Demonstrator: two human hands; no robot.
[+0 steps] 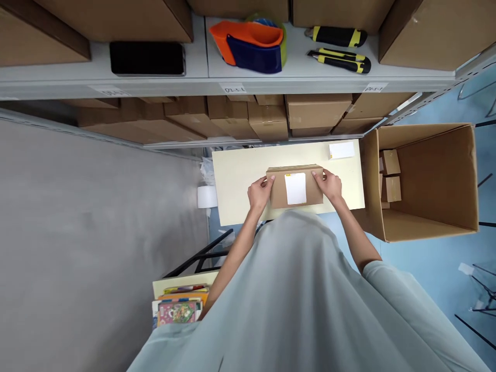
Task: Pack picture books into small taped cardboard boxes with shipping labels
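Wearing a pale blue shirt (302, 289), holding a white-labelled cardboard carton (311, 192) over a cream tabletop (238, 175).
Gripping its left end with the left hand (260, 195) and right end with the right hand (330, 186), with a large open box (437, 170) to the right.

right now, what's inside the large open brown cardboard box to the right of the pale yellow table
At least two small brown cardboard boxes show inside the large box, near its table-side wall. That wall covers part of the interior, so whatever lies behind it can't be seen.
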